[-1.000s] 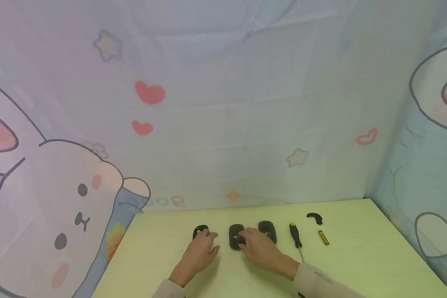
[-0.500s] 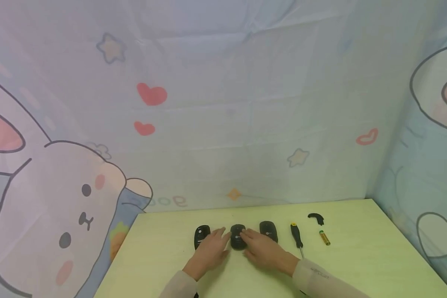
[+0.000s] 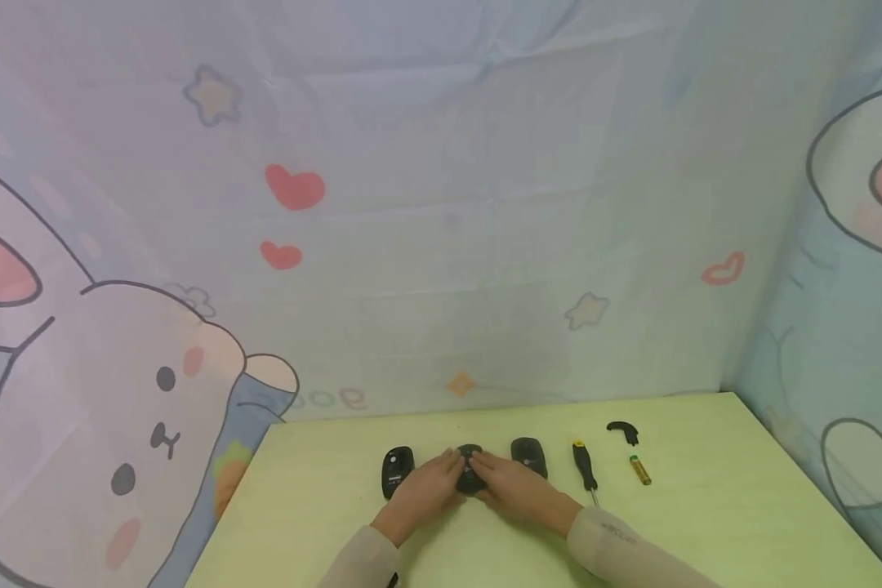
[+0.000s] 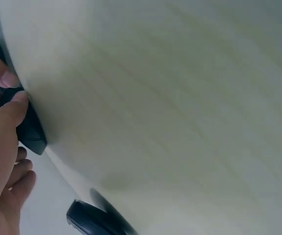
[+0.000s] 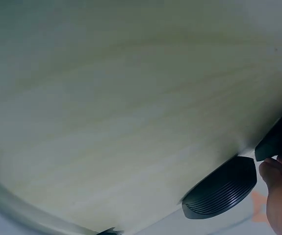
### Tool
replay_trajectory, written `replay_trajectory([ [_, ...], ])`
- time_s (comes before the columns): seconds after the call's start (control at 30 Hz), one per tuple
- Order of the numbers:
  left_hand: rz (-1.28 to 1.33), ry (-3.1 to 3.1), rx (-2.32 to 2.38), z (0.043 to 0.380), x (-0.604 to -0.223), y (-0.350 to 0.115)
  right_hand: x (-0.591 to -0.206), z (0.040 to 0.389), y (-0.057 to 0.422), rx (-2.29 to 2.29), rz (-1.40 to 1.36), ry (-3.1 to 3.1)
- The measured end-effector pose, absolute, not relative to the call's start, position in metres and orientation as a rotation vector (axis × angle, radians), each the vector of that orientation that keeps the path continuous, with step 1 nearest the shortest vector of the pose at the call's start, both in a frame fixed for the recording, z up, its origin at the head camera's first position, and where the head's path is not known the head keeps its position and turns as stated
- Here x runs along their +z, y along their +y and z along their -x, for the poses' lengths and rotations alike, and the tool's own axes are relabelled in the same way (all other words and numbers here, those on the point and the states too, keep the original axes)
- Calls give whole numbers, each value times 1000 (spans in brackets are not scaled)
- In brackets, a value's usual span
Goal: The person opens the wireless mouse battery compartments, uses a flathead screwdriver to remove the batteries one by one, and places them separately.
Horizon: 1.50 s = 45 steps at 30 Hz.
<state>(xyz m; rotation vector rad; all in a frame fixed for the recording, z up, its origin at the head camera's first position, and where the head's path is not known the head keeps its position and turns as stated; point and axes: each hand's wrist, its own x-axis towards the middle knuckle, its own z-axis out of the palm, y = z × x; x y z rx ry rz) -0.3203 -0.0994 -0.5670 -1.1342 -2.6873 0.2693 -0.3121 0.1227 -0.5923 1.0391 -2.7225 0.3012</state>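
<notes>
Holds middle black mouse [image 3: 471, 483] on table [image 3: 301, 490] between left hand [image 3: 428, 488] and right hand [image 3: 520, 488], with narrow grip at its sides, touching both, neither hand nearer, between left mouse [image 3: 396, 474] and right mouse [image 3: 529, 455], with long axis pointing away from person toward backdrop [image 3: 441, 327], can't tell front end from back.

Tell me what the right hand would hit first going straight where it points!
Probably the middle black mouse, which the right hand touches; the left hand seems next.
</notes>
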Motion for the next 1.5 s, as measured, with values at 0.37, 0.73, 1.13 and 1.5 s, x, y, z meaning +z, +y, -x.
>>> replay_trajectory([
  [0.37,1127,-2703,164,320,-572,-97,-592,314,125,255,-1070,-2739],
  [0.73,1055,-2789,-268,323,-574,-102,-588,314,125,308,-1103,-2664],
  [1.13,1161,-2593,-466,313,-565,-114,-582,313,125,801,-1103,-2531],
  [1.5,1133,-2687,-849,302,-542,-117,-566,304,128,1348,-1030,-2537],
])
